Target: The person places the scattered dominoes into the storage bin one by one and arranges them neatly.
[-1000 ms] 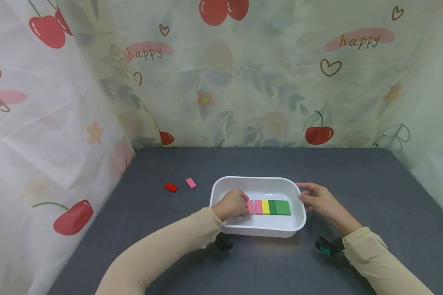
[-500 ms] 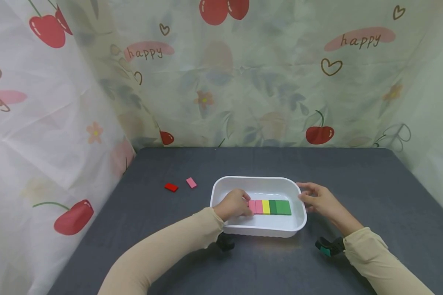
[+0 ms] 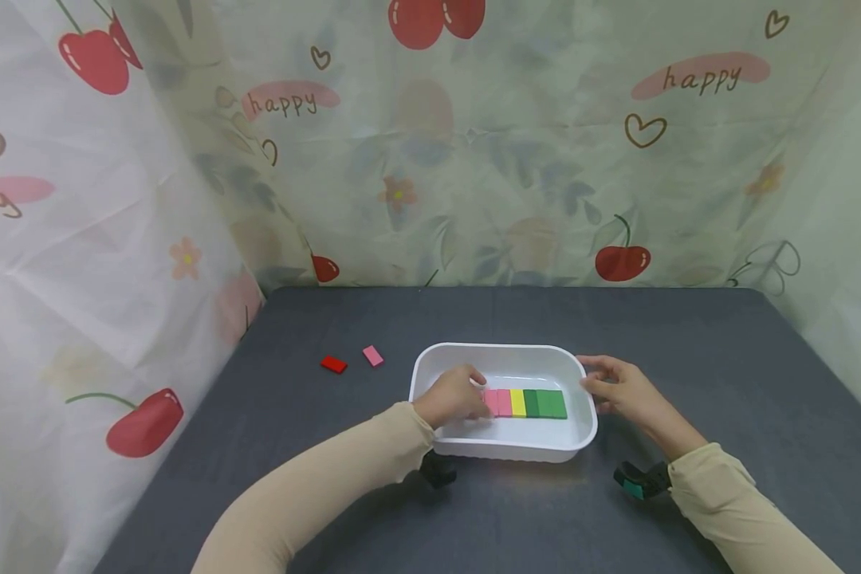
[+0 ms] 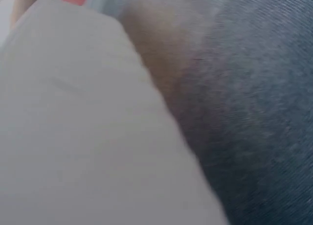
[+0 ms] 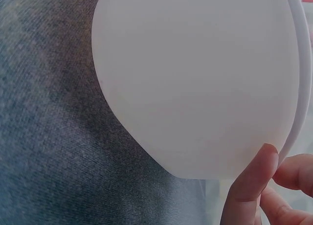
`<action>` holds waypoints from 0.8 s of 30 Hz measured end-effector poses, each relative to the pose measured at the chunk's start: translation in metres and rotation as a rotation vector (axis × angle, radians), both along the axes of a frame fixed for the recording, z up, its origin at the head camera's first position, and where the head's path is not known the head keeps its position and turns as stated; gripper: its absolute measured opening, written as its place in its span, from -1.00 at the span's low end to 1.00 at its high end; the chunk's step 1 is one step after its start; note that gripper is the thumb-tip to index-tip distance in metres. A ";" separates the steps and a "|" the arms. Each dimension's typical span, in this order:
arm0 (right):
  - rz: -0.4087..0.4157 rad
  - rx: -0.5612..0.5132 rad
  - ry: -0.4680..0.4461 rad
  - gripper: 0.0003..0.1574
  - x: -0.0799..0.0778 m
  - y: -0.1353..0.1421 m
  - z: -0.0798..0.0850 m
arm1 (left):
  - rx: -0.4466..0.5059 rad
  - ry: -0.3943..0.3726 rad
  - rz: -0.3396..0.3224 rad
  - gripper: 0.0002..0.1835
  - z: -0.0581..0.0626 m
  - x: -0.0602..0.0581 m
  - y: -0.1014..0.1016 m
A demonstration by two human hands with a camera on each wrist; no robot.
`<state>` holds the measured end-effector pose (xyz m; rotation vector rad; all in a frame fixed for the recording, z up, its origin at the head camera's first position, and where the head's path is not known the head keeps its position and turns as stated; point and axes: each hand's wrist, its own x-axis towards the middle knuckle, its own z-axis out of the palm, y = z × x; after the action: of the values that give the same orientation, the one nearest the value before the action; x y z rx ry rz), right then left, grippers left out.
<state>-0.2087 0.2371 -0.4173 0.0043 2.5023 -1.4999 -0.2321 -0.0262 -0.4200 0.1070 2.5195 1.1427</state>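
Observation:
A white plastic tray (image 3: 513, 438) stands on the dark table, holding a row of small flat tiles. From left to right lie two pink tiles, a yellow tile (image 3: 518, 403), a dark green tile (image 3: 531, 403) and a lighter green area (image 3: 552, 404). My left hand (image 3: 455, 396) reaches over the tray's left side; its thumb and finger span the leftmost pink tile (image 3: 491, 403), partly covering it. At the tray's right end, my right hand (image 3: 617, 389) grips the rim. The right wrist view shows the thumb (image 5: 254, 178) against the tray's outer wall.
Left of the tray, a red tile (image 3: 333, 364) and a loose pink tile (image 3: 373, 355) lie on the table (image 3: 531, 518). A patterned curtain (image 3: 473, 159) hangs behind and at both sides. My sleeve (image 4: 88, 117) fills much of the left wrist view.
The leftmost pink tile has slid right, closing the gap to its pink neighbour. My left hand moved slightly right with it, and its upper finger has since lifted a little. My right hand stays put.

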 end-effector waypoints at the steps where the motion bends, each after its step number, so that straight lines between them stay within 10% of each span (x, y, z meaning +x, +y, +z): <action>1: 0.001 -0.001 0.001 -0.34 0.000 0.000 0.000 | 0.010 -0.004 0.002 -0.50 0.002 0.000 -0.001; 14: -0.007 0.013 0.005 -0.34 0.001 0.001 0.000 | 0.341 -0.034 -0.046 -0.50 0.067 -0.013 -0.036; 24: -0.004 0.007 0.005 -0.34 0.000 -0.001 0.000 | 0.419 0.056 0.108 -0.54 0.088 -0.031 -0.092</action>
<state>-0.2086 0.2361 -0.4176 0.0068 2.5133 -1.4947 -0.2635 -0.1183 -0.3320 0.1131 2.3168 1.7203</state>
